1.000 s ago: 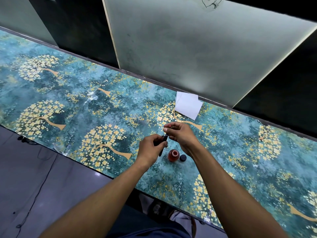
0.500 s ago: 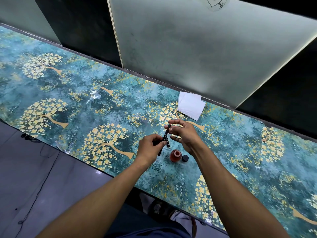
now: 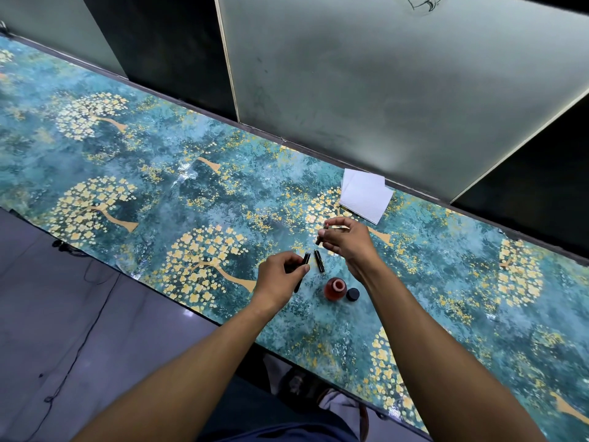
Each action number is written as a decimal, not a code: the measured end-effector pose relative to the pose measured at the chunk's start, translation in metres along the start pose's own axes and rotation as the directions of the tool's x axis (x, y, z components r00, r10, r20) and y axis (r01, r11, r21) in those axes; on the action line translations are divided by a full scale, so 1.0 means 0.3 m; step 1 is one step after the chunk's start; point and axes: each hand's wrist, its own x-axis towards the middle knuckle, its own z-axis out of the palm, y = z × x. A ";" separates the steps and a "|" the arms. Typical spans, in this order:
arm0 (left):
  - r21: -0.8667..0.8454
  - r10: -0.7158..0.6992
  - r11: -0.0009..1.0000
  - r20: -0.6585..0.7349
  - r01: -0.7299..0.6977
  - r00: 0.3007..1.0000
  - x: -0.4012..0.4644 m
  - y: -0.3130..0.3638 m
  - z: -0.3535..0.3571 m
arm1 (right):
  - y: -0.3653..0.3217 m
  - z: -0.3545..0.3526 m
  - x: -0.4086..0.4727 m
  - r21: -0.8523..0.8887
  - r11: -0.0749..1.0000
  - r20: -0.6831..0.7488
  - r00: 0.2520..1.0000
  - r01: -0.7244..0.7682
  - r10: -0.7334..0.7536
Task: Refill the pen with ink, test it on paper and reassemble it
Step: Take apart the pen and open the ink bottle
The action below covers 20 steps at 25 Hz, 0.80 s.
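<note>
Above the table (image 3: pixel 159 173), both hands have separated, each gripping a pen part.

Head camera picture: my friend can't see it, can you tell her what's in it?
Two hands hold pen pieces apart over a table with a teal, yellow-tree cover: left hand a black barrel, right hand a small part. Nearby: open ink bottle, cap, white paper.

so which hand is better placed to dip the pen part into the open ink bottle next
Probably the right hand: it pinches a small pen part above the table, with the open ink bottle just below it. The left hand holds the black barrel.
</note>
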 end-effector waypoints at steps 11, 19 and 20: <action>-0.026 -0.096 0.995 -0.063 0.095 0.993 -0.037 -0.058 -0.075 | 0.047 0.105 0.079 -0.853 0.515 0.091 0.996 0.087 -0.018; -0.023 -0.099 0.995 -0.057 0.098 0.993 -0.026 -0.074 -0.065 | 0.068 0.125 0.048 -0.921 0.389 -0.027 0.996 0.009 -0.086; -0.029 -0.098 0.995 -0.057 0.096 0.994 -0.023 -0.071 -0.060 | 0.058 0.117 0.037 -0.886 0.463 -0.011 0.995 0.038 -0.104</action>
